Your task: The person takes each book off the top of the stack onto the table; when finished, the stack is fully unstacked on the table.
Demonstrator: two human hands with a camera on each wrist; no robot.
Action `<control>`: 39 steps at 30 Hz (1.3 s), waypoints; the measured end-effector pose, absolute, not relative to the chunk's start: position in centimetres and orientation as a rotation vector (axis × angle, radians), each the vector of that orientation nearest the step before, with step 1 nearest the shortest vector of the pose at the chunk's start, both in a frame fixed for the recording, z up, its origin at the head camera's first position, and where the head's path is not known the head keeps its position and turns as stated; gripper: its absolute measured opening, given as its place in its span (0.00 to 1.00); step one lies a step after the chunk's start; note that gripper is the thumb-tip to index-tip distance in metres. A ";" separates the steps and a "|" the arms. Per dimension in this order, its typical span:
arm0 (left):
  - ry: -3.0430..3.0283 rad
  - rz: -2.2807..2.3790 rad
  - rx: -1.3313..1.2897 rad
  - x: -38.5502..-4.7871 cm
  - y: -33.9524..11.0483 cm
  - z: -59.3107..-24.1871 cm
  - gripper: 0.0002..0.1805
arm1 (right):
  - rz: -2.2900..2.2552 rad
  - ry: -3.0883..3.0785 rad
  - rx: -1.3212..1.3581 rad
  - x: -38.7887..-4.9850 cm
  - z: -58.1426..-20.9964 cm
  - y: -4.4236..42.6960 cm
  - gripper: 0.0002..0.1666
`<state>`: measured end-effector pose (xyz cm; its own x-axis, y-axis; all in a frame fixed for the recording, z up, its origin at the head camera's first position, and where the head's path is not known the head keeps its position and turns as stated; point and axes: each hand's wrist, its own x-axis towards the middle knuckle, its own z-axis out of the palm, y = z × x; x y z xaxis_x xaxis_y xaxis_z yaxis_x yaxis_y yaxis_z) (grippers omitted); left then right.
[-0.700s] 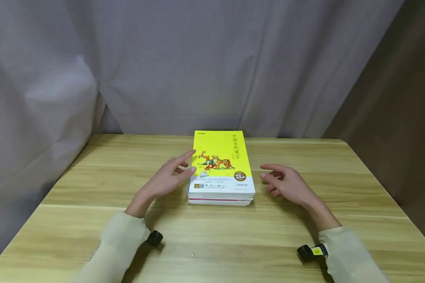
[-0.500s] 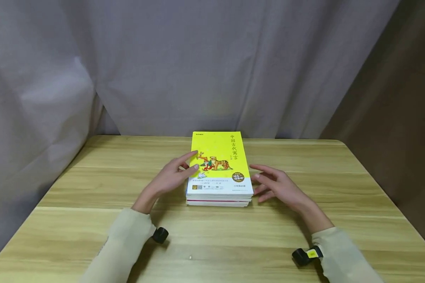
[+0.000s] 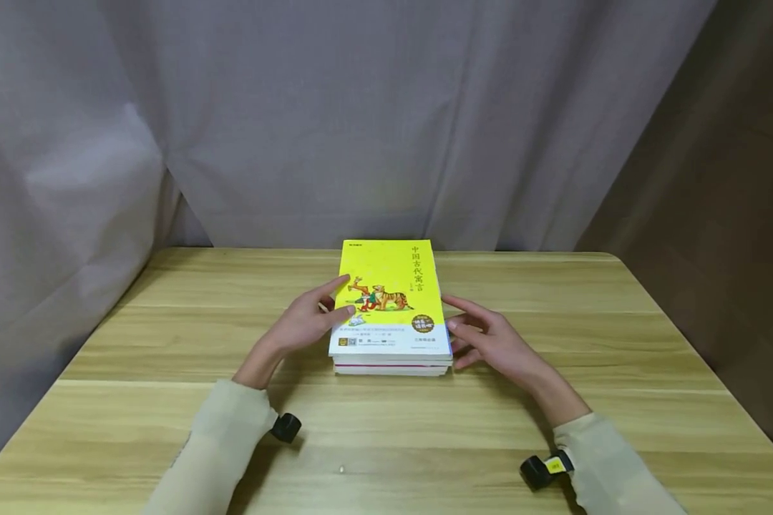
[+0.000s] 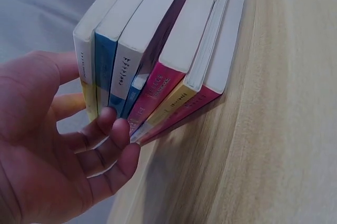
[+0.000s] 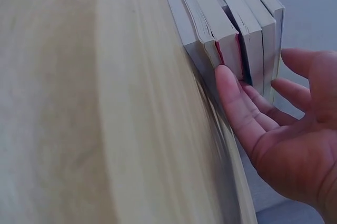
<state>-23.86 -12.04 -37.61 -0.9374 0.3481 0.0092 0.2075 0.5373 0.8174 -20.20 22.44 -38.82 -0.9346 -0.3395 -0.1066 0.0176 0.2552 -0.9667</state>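
Observation:
A stack of several paperback books (image 3: pixel 389 369) lies on the wooden table. On top is a yellow book (image 3: pixel 389 268) with a tiger and fox picture and a white lower band. My left hand (image 3: pixel 301 320) is at the stack's left side, thumb and index fingertip at the top book's edge. In the left wrist view its other fingers, loosely bent, are against the coloured spines (image 4: pixel 158 87). My right hand (image 3: pixel 496 343) is at the right side, fingers extended to the page edges (image 5: pixel 227 42). Neither hand is wrapped around a book.
The wooden table (image 3: pixel 386 443) spreads around the stack. A grey curtain (image 3: pixel 335 121) hangs behind the table's back edge, and a darker one (image 3: pixel 702 186) is at the right. A small pale speck (image 3: pixel 342 469) shows near the front.
My right hand has moved left, from apart to the stack's right side. My left hand stays by the left side. The top book now sticks out slightly left of those below.

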 end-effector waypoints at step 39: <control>2.119 1.768 0.346 -23.7 -14.9 -37.7 0.40 | -1.714 2.245 -0.282 -21.9 -39.9 22.5 0.42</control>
